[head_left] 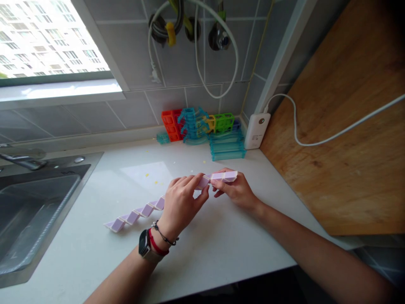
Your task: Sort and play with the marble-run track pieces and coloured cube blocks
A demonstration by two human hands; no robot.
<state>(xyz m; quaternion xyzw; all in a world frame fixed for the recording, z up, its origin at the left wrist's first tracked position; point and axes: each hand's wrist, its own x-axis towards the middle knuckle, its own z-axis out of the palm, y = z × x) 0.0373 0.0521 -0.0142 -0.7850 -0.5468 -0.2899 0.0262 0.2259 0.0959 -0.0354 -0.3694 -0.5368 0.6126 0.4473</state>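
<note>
A lilac and white snake puzzle [133, 217] stretches in a zigzag chain across the white countertop [240, 249]. Its left end rests on or just above the counter, and its middle passes behind my left hand [183, 202]. That hand is closed around the chain, thumb and forefinger pinching a segment near the right end. My right hand [237, 190] grips the right end, where the segments lie in a straighter bar, with the thumb on its near side. The two hands are close together but apart. A watch and bracelets circle my left wrist.
Along the tiled wall stand red blocks [172, 126], blue translucent pieces [228, 145] and green blocks [224, 122]. A white power bank [257, 131] with a cable leans by the wooden board [348, 126]. A sink [38, 219] lies left. Small yellow scraps dot the counter.
</note>
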